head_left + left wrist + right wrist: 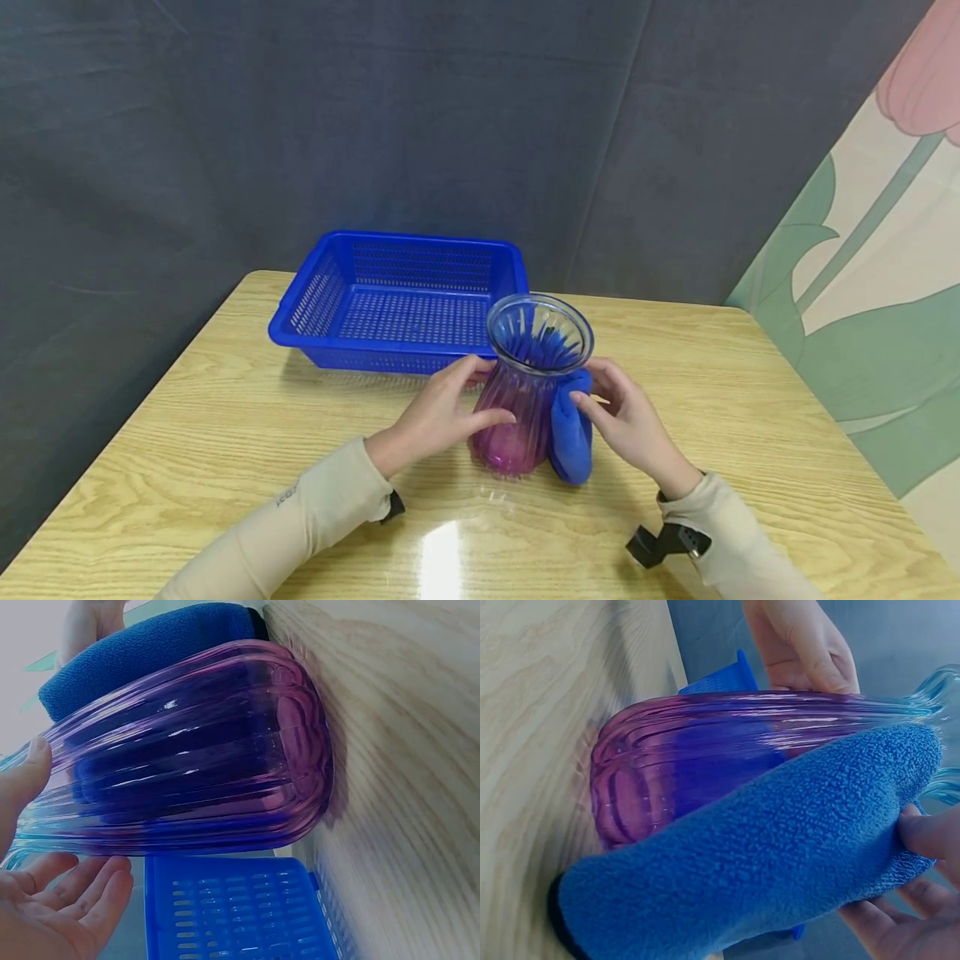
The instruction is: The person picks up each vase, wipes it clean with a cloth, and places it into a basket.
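"four objects and two hands are shown: how do they rank by size?"

"first, the wooden table (712, 400), pale and hard. second, the blue basket (375, 357), perforated and probably light, set toward the table's far side."

"third?"

"the vase (529, 410), upright on the table between the hands, in front of the basket's right end: fluted, bluish and clear at the flared rim, pink-purple toward the base. it appears to be glass, and is therefore judged stiff, fairly heavy and fragile; its smooth wall is likely slippery, and a knock on the table could chip it."

"where is it best held?"

"at the narrowed waist below the rim, where the flare should check a slide. the rim alone would be a poorer hold, leaving the base to swing."

"fourth?"

"the blue cloth (572, 448), looped in pile, against the vase's right side: soft, light, forgiving of a firm pinch near its top. whether its lower end meets the table cannot be told."

"and the hands?"

"left hand (444, 408): curved about the vase's waist, thumb on the near face, fingers farther round. right hand (630, 423): thumb and fingers pinching the cloth's upper part."
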Demonstrator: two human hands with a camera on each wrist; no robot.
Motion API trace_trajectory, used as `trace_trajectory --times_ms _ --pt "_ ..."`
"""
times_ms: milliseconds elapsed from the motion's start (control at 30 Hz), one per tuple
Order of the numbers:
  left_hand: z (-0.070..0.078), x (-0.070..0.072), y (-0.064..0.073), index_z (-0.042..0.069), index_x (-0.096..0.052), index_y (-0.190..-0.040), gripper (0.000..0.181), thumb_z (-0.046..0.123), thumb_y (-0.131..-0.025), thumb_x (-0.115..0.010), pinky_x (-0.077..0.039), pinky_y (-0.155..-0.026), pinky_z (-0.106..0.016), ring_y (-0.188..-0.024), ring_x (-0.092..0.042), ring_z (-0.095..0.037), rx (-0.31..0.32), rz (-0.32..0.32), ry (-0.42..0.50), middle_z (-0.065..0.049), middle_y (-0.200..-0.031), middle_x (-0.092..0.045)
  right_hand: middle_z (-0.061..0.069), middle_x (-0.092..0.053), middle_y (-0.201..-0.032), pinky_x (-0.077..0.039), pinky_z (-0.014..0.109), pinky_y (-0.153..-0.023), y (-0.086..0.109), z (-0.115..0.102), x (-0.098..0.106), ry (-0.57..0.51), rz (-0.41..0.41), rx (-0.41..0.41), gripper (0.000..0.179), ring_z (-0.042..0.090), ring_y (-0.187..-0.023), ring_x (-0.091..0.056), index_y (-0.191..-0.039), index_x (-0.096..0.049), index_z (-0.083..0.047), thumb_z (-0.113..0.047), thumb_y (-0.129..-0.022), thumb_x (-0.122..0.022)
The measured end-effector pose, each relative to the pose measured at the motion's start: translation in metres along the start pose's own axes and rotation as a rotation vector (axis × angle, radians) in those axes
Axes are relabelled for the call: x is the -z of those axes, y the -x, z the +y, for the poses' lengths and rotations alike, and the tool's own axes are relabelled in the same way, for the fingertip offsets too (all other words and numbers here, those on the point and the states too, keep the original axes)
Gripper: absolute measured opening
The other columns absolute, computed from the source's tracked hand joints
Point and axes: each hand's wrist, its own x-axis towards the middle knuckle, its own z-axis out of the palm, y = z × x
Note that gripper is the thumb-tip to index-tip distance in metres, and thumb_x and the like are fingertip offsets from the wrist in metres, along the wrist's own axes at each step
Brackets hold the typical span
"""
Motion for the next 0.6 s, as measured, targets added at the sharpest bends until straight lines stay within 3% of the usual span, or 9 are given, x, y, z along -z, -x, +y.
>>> trace_trajectory --times_ms 367,600 --pt "-0.003 0.006 -0.002 0.008 -0.053 -0.123 0.054 0.029 -0.077 -0.074 -0.049 -0.099 -0.039 -0.112 -0.061 -0.023 -0.017 -0.071 0.036 -0.009 -0.124 -0.061 -0.029 -0.057 -0.109 -0.054 0.013 -0.076 -0.006 -0.009 0.003 -0.025 0.013 0.026 0.033 -0.008 -0.095 -0.060 -0.120 -0.050 0.006 0.006 -0.088 -0.057" --pt "-0.006 0.007 -0.003 0.007 -0.052 -0.126 0.052 0.027 -0.081 -0.070 -0.048 -0.101 -0.038 -0.114 -0.060 -0.024 -0.033 -0.114 0.031 -0.010 -0.128 -0.058 -0.026 -0.060 -0.108 -0.054 0.012 -0.077 -0.011 -0.018 0.006 -0.073 0.064 0.064 0.033 -0.007 -0.097 -0.061 -0.118 -0.049 0.011 0.010 -0.086 -0.056"
